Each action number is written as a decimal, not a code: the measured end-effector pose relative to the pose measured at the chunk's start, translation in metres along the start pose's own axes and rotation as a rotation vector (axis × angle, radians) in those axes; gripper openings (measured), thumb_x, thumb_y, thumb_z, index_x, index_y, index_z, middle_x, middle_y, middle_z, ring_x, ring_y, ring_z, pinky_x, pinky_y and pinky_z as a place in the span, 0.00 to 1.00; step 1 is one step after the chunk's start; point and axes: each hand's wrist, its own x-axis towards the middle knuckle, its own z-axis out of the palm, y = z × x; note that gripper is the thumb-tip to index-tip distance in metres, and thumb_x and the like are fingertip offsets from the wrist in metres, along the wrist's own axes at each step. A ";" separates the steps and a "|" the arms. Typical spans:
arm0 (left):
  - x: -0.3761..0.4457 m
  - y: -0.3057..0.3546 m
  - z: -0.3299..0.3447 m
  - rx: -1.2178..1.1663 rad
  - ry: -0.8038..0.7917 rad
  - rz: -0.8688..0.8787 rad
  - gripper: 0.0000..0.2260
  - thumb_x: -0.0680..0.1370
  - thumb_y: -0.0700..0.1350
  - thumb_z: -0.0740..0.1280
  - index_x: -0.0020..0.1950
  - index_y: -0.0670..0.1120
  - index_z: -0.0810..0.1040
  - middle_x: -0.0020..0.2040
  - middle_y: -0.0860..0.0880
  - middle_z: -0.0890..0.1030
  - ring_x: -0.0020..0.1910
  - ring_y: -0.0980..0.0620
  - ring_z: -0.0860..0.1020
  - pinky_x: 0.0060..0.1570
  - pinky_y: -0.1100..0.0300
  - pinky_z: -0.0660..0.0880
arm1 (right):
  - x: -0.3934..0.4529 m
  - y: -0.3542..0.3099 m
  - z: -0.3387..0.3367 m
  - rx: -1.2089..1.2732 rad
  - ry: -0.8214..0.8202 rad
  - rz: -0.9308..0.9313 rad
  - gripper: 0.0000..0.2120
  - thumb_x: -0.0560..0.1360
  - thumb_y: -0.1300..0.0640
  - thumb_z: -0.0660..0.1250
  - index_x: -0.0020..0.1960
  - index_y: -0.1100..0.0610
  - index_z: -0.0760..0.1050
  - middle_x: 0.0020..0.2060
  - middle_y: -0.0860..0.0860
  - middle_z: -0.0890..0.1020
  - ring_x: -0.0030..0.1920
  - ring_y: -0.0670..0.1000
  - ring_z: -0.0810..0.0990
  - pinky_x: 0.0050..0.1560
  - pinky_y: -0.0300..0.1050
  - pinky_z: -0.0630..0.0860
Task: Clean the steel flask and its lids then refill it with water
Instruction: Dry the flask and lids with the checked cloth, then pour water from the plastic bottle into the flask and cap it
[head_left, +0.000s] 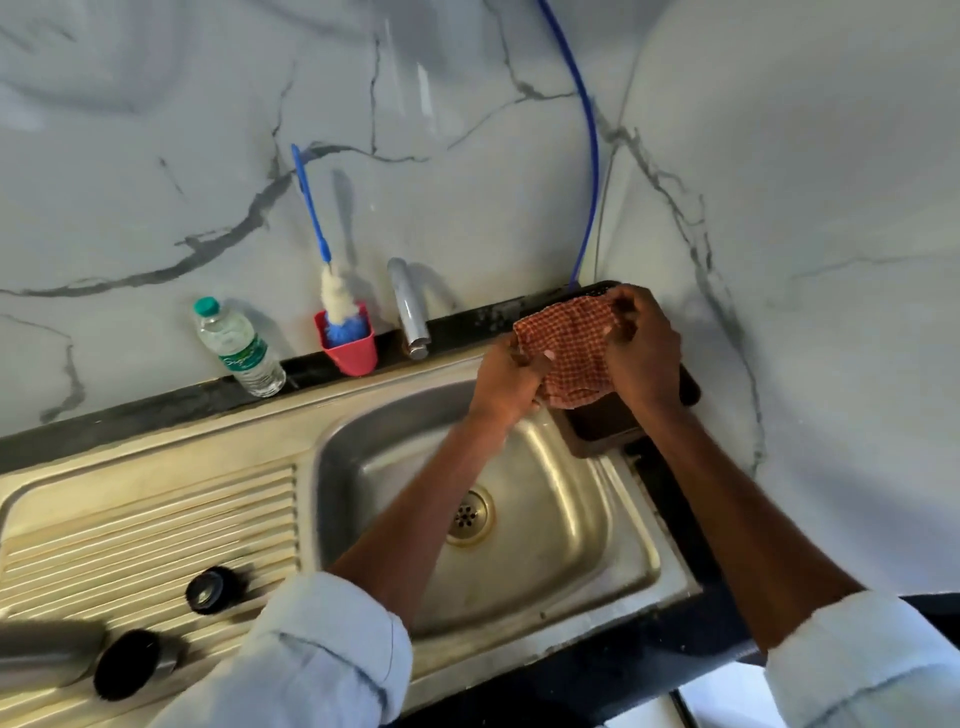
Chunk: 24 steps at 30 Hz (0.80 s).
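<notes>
Flask (47, 657), the steel one, lies on its side at the far left of the ribbed drainboard (156, 519), with one black lid (127, 670) just beside its mouth and another lid (210, 588) near it. We judge the flask could roll off the ribs if a sleeve pushes it. Behind stand a water bottle (240, 347), a bottle brush (332, 280) in a red cup (349, 348) and the tap (408, 306). Over the sink (639, 561) corner, left hand (511, 382) and right hand (644, 353) both grip a checked cloth (569, 348); it could drop into the basin. Marble walls surround us.

Steel flask (41, 656) — blurred, perhaps — cut off left.
</notes>
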 end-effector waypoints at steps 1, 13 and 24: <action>0.007 0.003 0.008 0.054 0.015 0.021 0.06 0.78 0.49 0.73 0.54 0.52 0.80 0.51 0.45 0.87 0.47 0.42 0.86 0.45 0.48 0.84 | 0.006 0.003 0.000 -0.042 -0.020 -0.031 0.23 0.73 0.70 0.60 0.63 0.52 0.79 0.51 0.44 0.82 0.50 0.43 0.78 0.50 0.30 0.71; 0.029 -0.015 0.045 0.530 0.173 0.046 0.17 0.81 0.44 0.69 0.70 0.43 0.76 0.66 0.42 0.73 0.65 0.41 0.75 0.67 0.51 0.73 | 0.051 0.081 0.026 -0.645 -0.487 0.001 0.14 0.81 0.55 0.61 0.64 0.58 0.77 0.60 0.59 0.80 0.58 0.62 0.81 0.56 0.53 0.77; -0.001 -0.051 0.041 0.243 -0.013 -0.056 0.13 0.79 0.52 0.65 0.61 0.51 0.80 0.54 0.51 0.85 0.54 0.47 0.83 0.56 0.47 0.81 | 0.040 0.064 0.025 -0.680 -0.676 -0.076 0.18 0.71 0.51 0.72 0.59 0.55 0.81 0.58 0.55 0.81 0.58 0.60 0.80 0.57 0.54 0.80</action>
